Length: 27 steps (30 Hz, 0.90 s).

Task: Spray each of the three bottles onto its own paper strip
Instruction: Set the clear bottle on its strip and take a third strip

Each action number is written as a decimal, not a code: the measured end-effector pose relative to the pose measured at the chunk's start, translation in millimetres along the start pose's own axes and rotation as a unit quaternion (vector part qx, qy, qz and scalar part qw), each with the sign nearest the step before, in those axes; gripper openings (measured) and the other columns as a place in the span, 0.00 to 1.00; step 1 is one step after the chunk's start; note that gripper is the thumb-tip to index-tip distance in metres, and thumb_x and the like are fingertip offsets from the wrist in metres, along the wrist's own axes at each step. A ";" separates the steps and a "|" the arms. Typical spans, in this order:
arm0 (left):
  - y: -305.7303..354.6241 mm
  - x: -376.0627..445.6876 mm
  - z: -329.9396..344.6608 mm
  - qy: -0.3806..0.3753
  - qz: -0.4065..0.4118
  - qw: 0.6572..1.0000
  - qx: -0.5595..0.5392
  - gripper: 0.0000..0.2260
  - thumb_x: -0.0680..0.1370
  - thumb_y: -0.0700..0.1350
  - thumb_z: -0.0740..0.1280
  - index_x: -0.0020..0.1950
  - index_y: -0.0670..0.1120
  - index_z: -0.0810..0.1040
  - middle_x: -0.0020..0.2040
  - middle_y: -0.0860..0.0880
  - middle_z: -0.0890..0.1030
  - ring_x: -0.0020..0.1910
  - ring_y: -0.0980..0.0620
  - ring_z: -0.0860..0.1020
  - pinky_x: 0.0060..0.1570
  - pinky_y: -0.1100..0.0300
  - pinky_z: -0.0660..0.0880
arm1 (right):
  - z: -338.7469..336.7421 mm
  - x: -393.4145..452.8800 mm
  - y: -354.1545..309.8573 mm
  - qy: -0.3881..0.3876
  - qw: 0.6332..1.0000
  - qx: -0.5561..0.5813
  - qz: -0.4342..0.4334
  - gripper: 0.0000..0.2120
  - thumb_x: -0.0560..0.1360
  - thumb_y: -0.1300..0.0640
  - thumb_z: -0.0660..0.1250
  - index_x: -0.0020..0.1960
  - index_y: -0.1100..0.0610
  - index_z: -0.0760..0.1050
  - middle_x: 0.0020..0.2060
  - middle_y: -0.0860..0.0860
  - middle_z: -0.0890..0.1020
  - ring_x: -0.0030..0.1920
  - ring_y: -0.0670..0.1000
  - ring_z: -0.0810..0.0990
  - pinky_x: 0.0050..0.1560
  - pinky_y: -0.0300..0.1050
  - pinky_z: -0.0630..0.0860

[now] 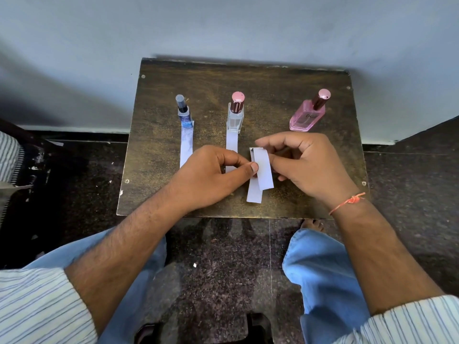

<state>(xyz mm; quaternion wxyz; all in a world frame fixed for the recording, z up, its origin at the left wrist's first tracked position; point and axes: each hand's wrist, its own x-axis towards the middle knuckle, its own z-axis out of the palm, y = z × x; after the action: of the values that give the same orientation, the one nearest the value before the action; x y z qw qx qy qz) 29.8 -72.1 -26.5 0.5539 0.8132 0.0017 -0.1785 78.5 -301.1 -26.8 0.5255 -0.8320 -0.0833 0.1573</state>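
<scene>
Pinching a folded strip [260,173] between both hands, low over the table [323,170]: left hand [216,177] has thumb and forefinger on its left edge, right hand [305,162] curls fingers round its right side. Beyond it stand three bottles: blue bottle [185,112] and clear bottle [235,112], each with a strip laid before it, and pink bottle [309,112] farthest right.

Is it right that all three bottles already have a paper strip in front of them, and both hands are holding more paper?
Not quite. The head view shows only the blue bottle and the clear bottle with strips. The pink bottle has none yet. The left hand and right hand do hold paper.
</scene>
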 end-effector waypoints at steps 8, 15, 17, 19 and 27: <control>0.2 0.0 0.9 -0.015 0.002 0.999 0.036 0.08 0.85 0.48 0.72 0.54 0.54 0.91 0.24 0.67 0.76 0.23 0.64 0.69 0.27 0.73 0.61 | -2.7 3.2 4.9 0.057 0.989 -0.130 -0.030 0.06 0.79 0.52 0.79 0.54 0.52 0.91 0.47 0.45 0.89 0.41 0.47 0.85 0.50 0.62 0.85; 0.6 0.3 0.1 -0.039 -0.030 0.998 0.028 0.08 0.84 0.53 0.72 0.53 0.59 0.92 0.30 0.50 0.81 0.31 0.51 0.67 0.32 0.58 0.62 | -2.5 1.5 4.6 0.129 0.978 -0.146 -0.080 0.05 0.80 0.57 0.78 0.55 0.51 0.91 0.47 0.44 0.87 0.43 0.48 0.86 0.47 0.58 0.87; -0.1 0.4 -0.7 -0.043 -0.035 0.998 0.029 0.08 0.84 0.54 0.72 0.53 0.59 0.92 0.30 0.50 0.76 0.31 0.50 0.65 0.32 0.57 0.60 | -1.6 2.0 5.4 0.142 0.977 -0.138 -0.080 0.05 0.79 0.56 0.78 0.54 0.49 0.90 0.47 0.42 0.87 0.44 0.48 0.87 0.46 0.57 0.87; -1.1 0.5 -0.7 -0.041 -0.038 0.998 0.034 0.08 0.84 0.53 0.72 0.53 0.59 0.92 0.30 0.51 0.75 0.31 0.50 0.65 0.32 0.58 0.60 | 0.4 2.1 5.5 0.147 0.977 -0.131 -0.082 0.05 0.79 0.55 0.78 0.54 0.48 0.90 0.47 0.42 0.88 0.44 0.48 0.87 0.46 0.58 0.87; -0.2 1.2 -2.3 -0.027 -0.050 0.998 0.039 0.08 0.84 0.55 0.72 0.51 0.62 0.91 0.30 0.45 0.81 0.28 0.55 0.66 0.32 0.60 0.64 | 11.6 -3.0 -1.2 0.183 0.966 -0.139 -0.116 0.06 0.79 0.59 0.77 0.55 0.52 0.90 0.47 0.46 0.88 0.42 0.51 0.87 0.45 0.58 0.86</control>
<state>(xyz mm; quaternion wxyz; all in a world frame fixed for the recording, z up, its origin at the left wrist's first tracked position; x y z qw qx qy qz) 31.5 -70.2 -26.3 0.5118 0.8281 0.0200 -0.2280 71.7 -291.7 -29.8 0.4252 -0.8963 -0.1026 -0.0729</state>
